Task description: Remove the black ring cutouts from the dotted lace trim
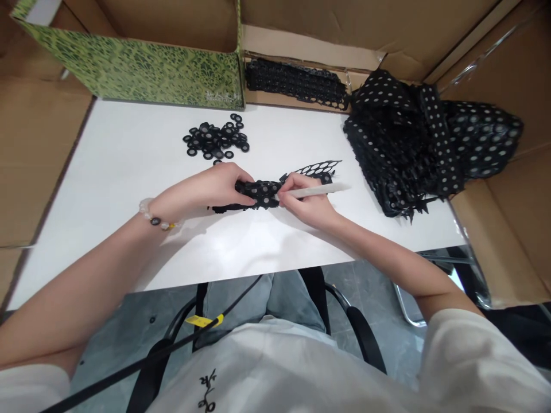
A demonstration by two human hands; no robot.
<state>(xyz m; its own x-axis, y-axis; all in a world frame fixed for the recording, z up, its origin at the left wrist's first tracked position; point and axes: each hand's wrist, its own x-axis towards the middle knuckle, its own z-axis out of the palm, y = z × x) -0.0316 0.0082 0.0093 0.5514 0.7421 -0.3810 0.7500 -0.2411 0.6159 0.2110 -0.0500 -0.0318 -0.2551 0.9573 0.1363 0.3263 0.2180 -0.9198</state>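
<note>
A black sheet strip with round grey dots (pixel 266 194) lies on the white table in front of me. My left hand (pixel 224 186) grips its left part between thumb and fingers. In my right hand (pixel 307 201) is a white pen-like stick (pixel 325 190), whose tapered end points right; its other end meets the strip, but the fingers hide the exact contact. An emptied, holed piece of black sheet (pixel 321 168) extends behind my right hand. Beyond my left hand lies a loose pile of small black rings with grey centres (pixel 210 139).
A green patterned box (pixel 172 71) stands at the back left. Stacked black holed strips (pixel 297 83) lie behind the table's middle. A large heap of black dotted sheets (pixel 400 137) occupies the right side. Cardboard walls (pixel 344 28) surround the table (pixel 142 126).
</note>
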